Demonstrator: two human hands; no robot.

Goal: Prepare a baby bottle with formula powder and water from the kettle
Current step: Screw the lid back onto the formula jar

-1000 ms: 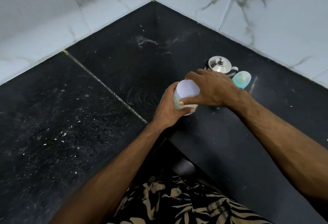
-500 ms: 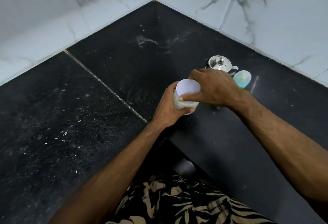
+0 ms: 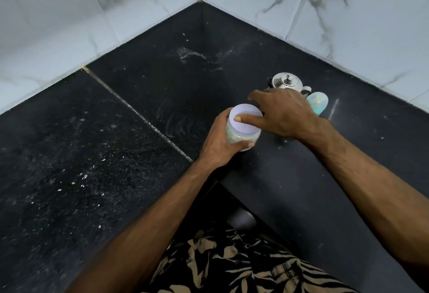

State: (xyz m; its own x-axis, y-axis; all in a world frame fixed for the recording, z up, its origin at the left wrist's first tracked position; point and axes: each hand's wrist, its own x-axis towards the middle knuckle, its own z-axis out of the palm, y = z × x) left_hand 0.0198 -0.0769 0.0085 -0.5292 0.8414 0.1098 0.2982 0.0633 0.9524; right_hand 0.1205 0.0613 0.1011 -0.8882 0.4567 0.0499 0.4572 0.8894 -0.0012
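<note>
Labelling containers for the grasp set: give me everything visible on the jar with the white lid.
The jar is a small, clear, plastic-looking container with a flat round white lid, still on. Pale contents show through the wall. It stands about upright on the black counter near the edge. The left hand grips its body; the right hand lies over the lid, thumb on top.

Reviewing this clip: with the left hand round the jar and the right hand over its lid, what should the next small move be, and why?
Probably lift the white lid clear of the jar. The left hand grips the jar on the black counter, and the right hand has its thumb on the lid top, fingers spread past the rim. The lid looks still seated, so no powder can be taken. The kettle and bottle stand untouched behind.
</note>
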